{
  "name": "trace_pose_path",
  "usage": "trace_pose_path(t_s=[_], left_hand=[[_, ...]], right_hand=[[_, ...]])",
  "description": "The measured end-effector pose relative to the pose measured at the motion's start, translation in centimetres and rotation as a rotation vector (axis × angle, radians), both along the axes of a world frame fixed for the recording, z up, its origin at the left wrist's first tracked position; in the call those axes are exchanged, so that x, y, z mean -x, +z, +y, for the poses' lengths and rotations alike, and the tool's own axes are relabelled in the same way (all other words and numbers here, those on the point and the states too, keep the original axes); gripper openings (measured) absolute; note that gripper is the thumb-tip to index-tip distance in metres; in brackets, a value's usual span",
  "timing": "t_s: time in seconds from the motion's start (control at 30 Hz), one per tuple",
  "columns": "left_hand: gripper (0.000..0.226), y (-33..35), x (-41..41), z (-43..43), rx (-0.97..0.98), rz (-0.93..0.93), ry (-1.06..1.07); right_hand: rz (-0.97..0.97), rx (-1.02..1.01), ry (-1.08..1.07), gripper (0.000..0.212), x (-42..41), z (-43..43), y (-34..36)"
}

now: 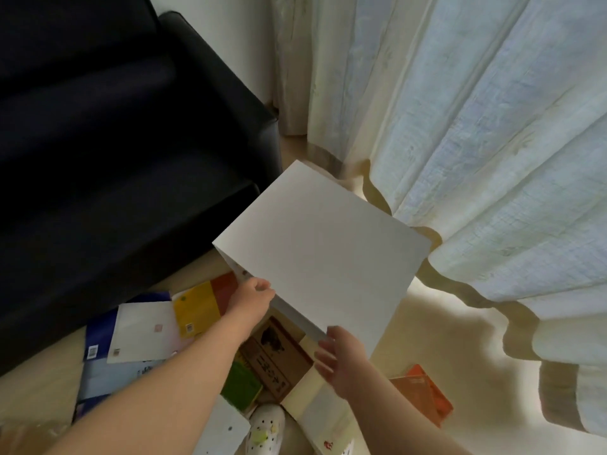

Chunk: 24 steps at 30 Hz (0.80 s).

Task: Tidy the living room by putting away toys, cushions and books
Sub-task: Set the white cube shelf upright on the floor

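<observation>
Beside the black leather sofa (115,159) and pale cream curtain (476,126), a large flat white book (322,251) hangs above scattered floor books (272,359). The left hand (253,300) pinches its near edge; the right hand (341,359) touches its corner, grip unclear. Held so thinly, it may tip and drop.

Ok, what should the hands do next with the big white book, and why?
Probably close the right hand on the near corner of the white book. Only the left hand grips its edge, the right hand is open beside it, and the wide book hangs above a brown book.
</observation>
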<state>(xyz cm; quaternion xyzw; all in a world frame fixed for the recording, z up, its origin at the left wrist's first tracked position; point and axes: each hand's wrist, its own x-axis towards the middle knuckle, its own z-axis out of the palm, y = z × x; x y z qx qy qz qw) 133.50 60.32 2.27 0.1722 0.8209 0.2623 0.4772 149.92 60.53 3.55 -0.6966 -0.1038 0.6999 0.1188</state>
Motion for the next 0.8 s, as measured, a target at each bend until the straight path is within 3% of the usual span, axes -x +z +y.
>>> trace_pose_path(t_s=[0.1,0.27,0.5,0.67,0.8], left_hand=[[0.024,-3.4,0.2,0.9,0.063,-0.104,0.147],[0.039,-9.5,1.6,3.8,0.129,-0.279,0.366],[0.048,-12.6,1.5,6.1,-0.044,-0.639,0.698],[0.041,-13.3,2.0,5.9,-0.067,-0.564,0.685],[0.020,-13.9,2.5,6.0,-0.073,-0.399,0.631]], right_hand=[[0.109,0.184,-0.284,0.037,1.5,-0.4,-3.0],[0.207,0.254,-0.728,0.068,4.2,1.9,-8.0],[0.221,0.250,-1.025,0.047,4.7,4.9,-12.4],[0.174,0.243,-1.051,0.043,5.2,5.5,-12.8],[0.112,0.262,-1.026,0.046,5.0,6.3,-12.6]])
